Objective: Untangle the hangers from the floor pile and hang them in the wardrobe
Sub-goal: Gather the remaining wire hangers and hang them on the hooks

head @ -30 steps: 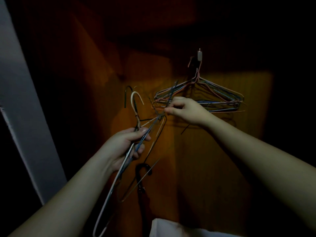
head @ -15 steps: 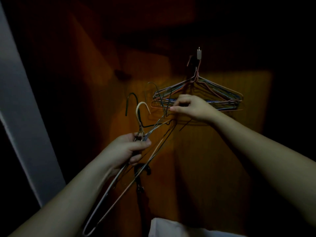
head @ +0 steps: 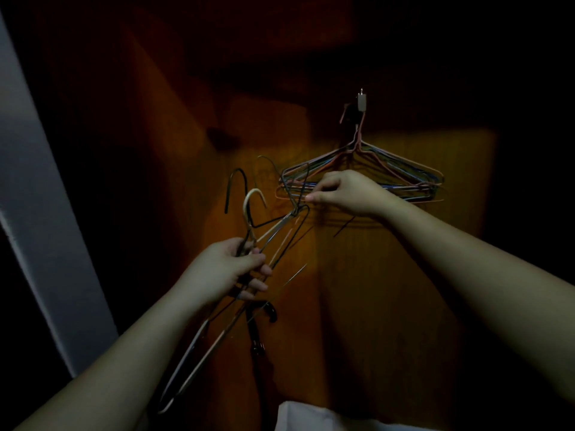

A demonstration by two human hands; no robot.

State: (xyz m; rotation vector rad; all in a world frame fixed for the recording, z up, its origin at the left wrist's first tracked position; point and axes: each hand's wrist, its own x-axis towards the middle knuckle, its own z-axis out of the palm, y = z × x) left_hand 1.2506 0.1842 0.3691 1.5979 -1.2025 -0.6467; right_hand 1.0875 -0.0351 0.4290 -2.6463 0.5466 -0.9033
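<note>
A: Hangers, where?

B: A tangled bunch of wire hangers point(head: 261, 237) sits in the left hand point(head: 227, 272), fingers closed round the necks, at seven o'clock. Hung hangers point(head: 389, 175) dangle from a wardrobe hook point(head: 361, 101) at one o'clock.

A: Right hand point(head: 348, 192)?

B: Pinched shut on one wire of the bunch, just in front of the hung ones.

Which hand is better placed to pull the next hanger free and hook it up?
Right. The right hand already pinches a hanger wire beside the hung hangers below the hook. The left hand is lower, gripping the tangled bunch.
</note>
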